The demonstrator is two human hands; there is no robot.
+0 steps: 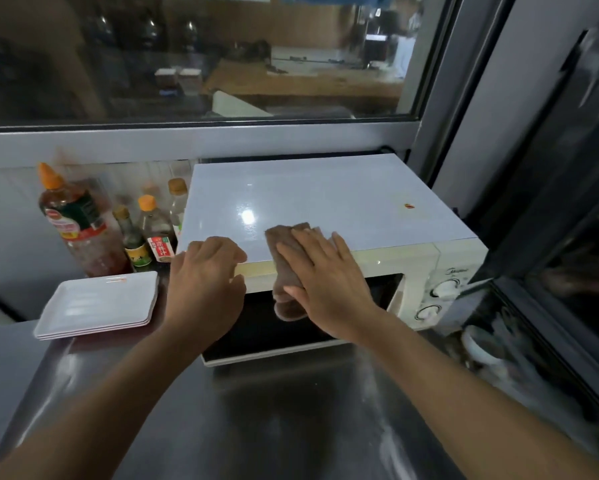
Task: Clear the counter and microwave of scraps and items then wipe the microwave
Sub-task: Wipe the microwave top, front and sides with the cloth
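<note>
A cream microwave (325, 195) with a dark door stands on the steel counter (274, 420) under the window. A brown cloth (286, 247) lies folded over the microwave's front top edge and hangs down over the door. My right hand (325, 282) lies flat on the cloth, fingers spread, pressing it against the edge. My left hand (204, 282) grips the microwave's front left top corner, fingers curled over it. A small red-orange speck (409, 205) sits on the microwave's top at the right.
A stack of white rectangular plates (97, 304) sits on the counter left of the microwave. Behind them stand several sauce bottles (73, 223) against the wall. Two dials (443, 289) are on the microwave's right front. A dark glass door panel stands at the right.
</note>
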